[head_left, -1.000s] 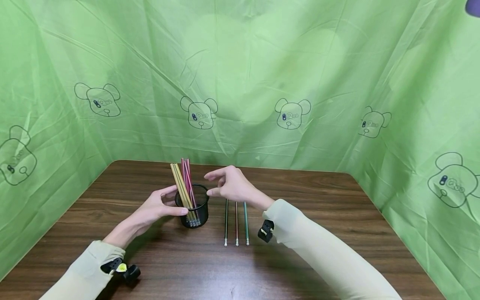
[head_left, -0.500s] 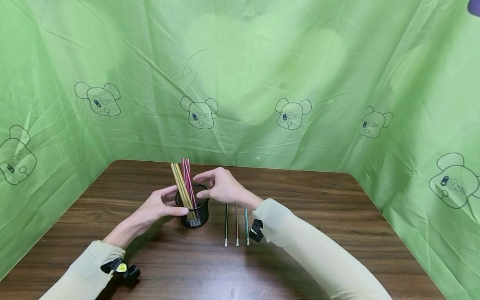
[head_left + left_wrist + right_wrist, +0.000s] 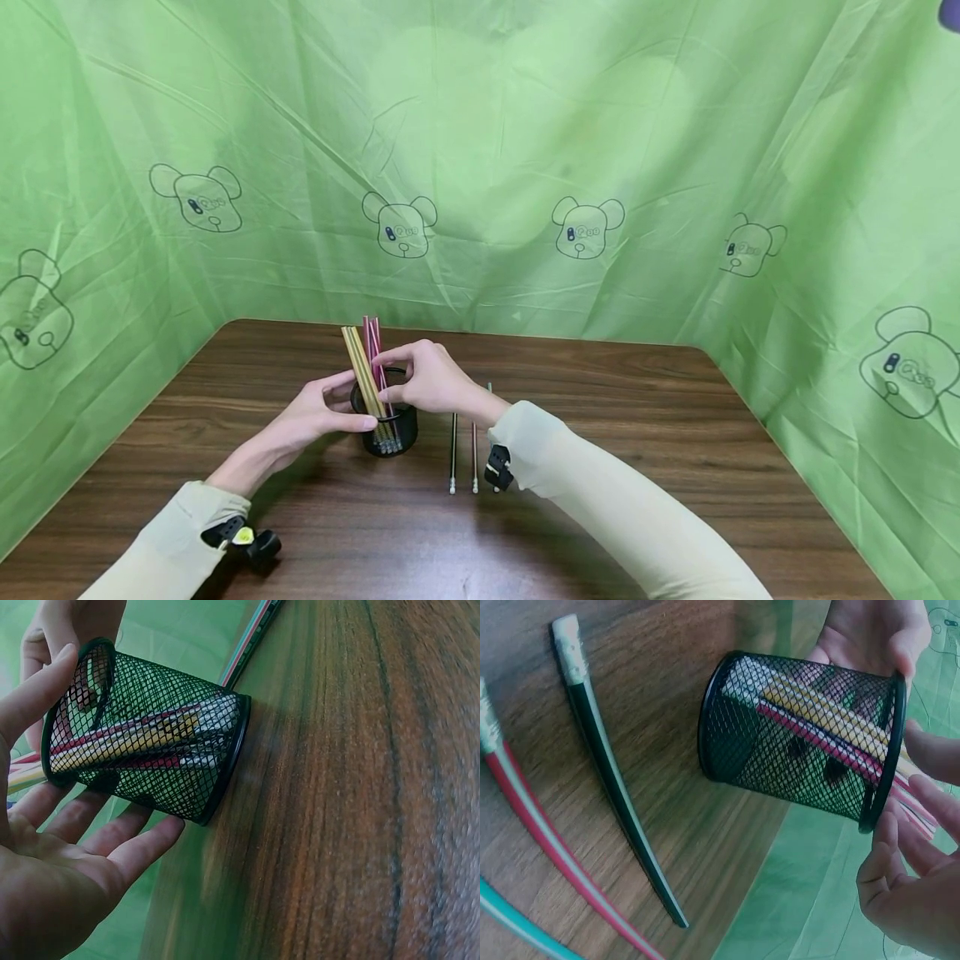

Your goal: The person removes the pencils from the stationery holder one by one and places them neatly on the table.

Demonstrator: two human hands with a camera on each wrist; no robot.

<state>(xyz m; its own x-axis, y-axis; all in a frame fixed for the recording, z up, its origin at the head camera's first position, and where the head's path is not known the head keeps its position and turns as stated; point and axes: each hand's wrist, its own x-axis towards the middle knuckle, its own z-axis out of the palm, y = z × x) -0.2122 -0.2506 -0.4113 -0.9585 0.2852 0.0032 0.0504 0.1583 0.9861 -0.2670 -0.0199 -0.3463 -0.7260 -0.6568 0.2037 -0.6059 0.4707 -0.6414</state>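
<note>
A black mesh pencil cup [image 3: 399, 437] stands upright on the table, holding several yellow striped pencils [image 3: 357, 354] and several pink-red pencils [image 3: 367, 333], eraser ends down. My left hand [image 3: 322, 410] holds the cup from the left, thumb at the near rim and fingers along its side. Over the rim from the right comes my right hand [image 3: 431, 379], thumb and index finger spread apart with their tips right at the pink-red pencils. In the right wrist view, its fingers [image 3: 911, 900] are beside the cup's mouth, where the pencil tops stick out.
Right of the cup, a black pencil [image 3: 453, 454], a red pencil [image 3: 474, 454] and a teal pencil [image 3: 517, 922] lie side by side, partly under the right forearm in the head view. Green cloth [image 3: 487, 150] hangs around the brown wooden table [image 3: 637, 400].
My right hand has moved left from beside the cup, over its rim, up to the pink-red pencils. The left hand and the cup have stayed in place.
</note>
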